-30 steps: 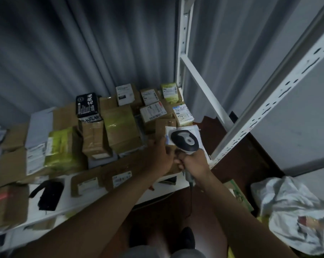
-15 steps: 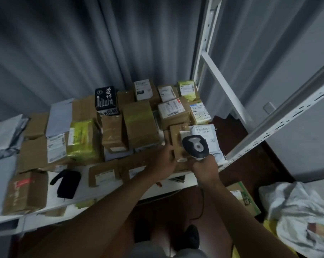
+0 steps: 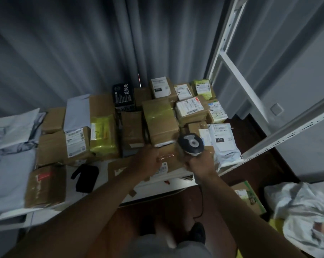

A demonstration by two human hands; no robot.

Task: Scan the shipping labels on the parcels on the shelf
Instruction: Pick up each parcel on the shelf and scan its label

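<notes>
Since a moment ago the view has swung left and both hands have dropped toward the shelf's front edge. Her right hand is wrapped round the handle of the barcode scanner, its head over a flat brown parcel at the front. That parcel is gripped by the left hand, fingers curled on its near edge. Just right lies a white mailer marked 231. More boxes crowd the white shelf behind, and a black pouch sits to the left.
</notes>
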